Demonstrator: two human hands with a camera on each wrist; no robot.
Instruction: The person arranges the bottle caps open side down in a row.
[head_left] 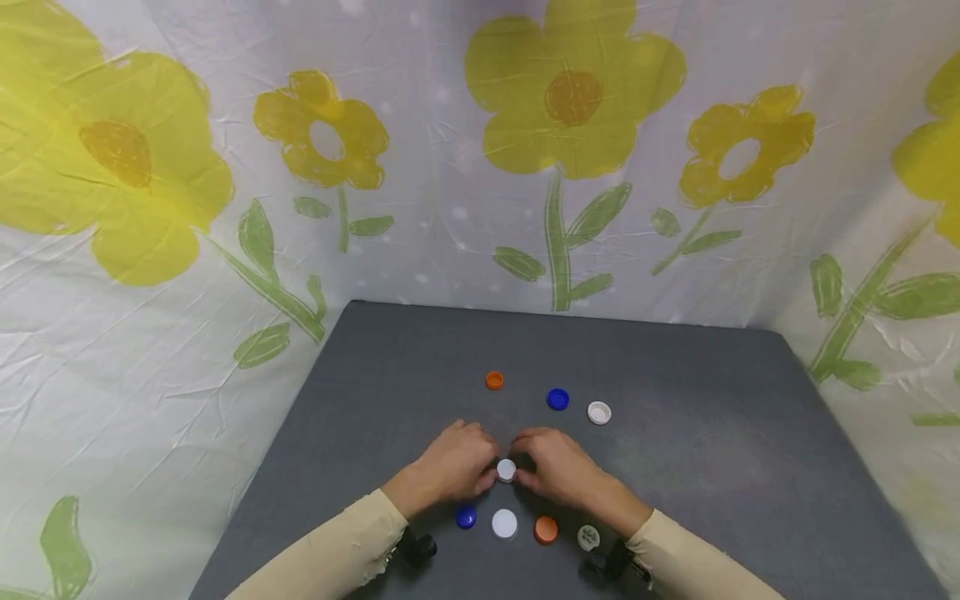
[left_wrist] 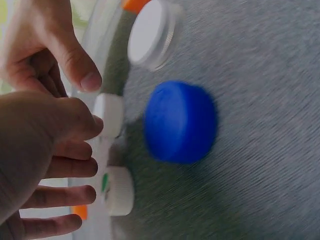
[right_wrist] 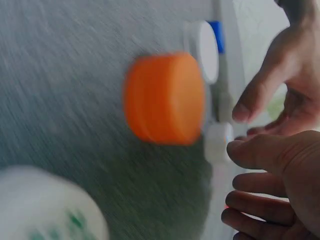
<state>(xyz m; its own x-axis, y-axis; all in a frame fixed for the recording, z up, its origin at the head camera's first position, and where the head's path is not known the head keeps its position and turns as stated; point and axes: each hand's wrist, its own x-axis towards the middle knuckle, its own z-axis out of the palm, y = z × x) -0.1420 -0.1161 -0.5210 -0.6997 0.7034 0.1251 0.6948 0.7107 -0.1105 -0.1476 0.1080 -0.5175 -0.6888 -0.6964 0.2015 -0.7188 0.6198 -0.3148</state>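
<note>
A small white bottle cap lies on the dark table between my two hands. My left hand comes from the left, its thumb tip right at that cap and its other fingers spread apart in the left wrist view. Opposite it, my right hand has its thumb tip close to the cap's other side, with loosely extended fingers. Another white cap with a green mark stands just past my left fingertips; the left hand hides it in the head view.
Nearer me runs a row: a blue cap, a larger white cap, an orange cap and a white cap with green print. Farther off lie upturned orange, blue and white caps. A flowered curtain surrounds the table.
</note>
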